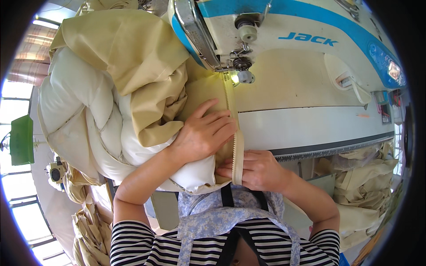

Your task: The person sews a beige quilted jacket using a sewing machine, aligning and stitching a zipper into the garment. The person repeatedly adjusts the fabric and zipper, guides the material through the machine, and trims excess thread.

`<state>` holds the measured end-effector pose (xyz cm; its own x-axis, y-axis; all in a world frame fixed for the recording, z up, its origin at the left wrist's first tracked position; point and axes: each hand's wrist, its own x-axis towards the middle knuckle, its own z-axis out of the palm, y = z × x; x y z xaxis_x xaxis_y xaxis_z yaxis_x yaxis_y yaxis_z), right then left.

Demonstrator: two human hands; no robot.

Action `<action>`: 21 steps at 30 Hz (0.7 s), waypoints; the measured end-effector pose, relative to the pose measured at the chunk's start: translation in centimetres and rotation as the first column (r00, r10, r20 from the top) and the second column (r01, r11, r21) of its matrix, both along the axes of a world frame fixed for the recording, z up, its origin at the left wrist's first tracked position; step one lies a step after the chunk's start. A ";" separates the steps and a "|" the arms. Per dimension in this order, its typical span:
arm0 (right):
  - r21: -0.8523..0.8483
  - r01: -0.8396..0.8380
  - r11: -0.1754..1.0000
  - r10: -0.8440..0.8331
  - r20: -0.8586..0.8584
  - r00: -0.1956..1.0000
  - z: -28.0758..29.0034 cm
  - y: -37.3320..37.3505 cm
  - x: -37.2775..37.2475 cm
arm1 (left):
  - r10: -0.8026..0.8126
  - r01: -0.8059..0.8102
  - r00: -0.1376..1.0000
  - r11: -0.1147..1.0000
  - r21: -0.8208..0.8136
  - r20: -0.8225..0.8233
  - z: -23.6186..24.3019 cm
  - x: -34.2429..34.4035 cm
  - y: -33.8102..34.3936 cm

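Nearby, bulky padding [73, 77] beside zipper [238, 166].

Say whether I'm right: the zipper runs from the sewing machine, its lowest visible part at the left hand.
Wrong hand: the head view shows the zipper running from the sewing machine, its lowest visible part at the right hand.

White sewing table [310, 126]: machine [288, 24], padded beige-white cloth [120, 57], ruler strip [333, 148] edging front.
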<state>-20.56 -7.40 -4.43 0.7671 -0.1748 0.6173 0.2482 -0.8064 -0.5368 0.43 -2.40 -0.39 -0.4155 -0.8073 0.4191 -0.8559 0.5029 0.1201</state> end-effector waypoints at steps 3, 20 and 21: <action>0.030 0.015 0.999 -0.013 -0.059 0.998 0.5 -0.7 0.8 | -0.010 0.011 0.999 1.000 -0.026 0.048 -0.2 1.1 -1.0; 0.123 -0.082 0.989 0.094 -0.103 0.990 0.0 -1.4 0.5 | 0.070 -0.077 0.996 0.988 0.132 0.061 1.6 0.9 0.2; 0.132 -0.085 0.988 0.099 -0.100 0.990 0.1 -1.5 0.5 | 0.061 -0.069 0.996 0.988 0.140 0.061 1.5 0.9 0.0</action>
<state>-20.03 -8.90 -4.36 0.8436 -0.1721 0.5086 0.2543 -0.7061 -0.6608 1.34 -2.36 1.15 -0.3800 -0.8831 0.2753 -0.8938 0.4272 0.1367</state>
